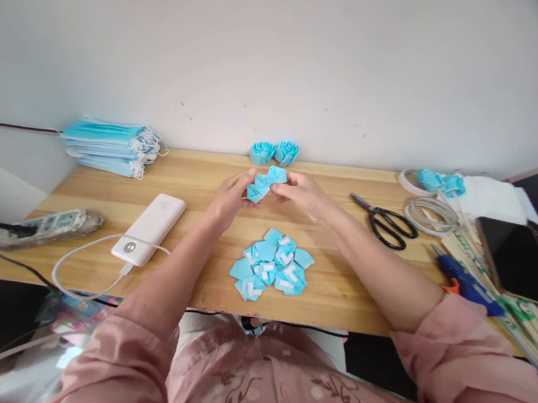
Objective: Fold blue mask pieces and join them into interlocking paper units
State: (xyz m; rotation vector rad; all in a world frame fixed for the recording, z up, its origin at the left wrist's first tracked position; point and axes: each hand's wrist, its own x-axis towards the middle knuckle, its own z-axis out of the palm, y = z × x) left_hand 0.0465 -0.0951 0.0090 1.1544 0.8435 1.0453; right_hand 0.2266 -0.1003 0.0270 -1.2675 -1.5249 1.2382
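Observation:
Between my two hands is a strip of folded light-blue pieces (266, 184), held just above the wooden table. My left hand (230, 200) pinches its left end, and my right hand (302, 195) grips its right end with the thumb in front. Nearer to me lies a pile of folded blue pieces with white patches (268, 265). Behind my hands, two blue folded flowers (274, 153) sit side by side close to the wall.
Left: a stack of blue face masks (106, 146), a power strip (57, 224) and a white power bank (149, 229) with its cable. Right: black-handled scissors (384, 218), a tape roll (431, 215), a blue glue gun (466, 280), a phone (522, 261) and wooden sticks (537, 330).

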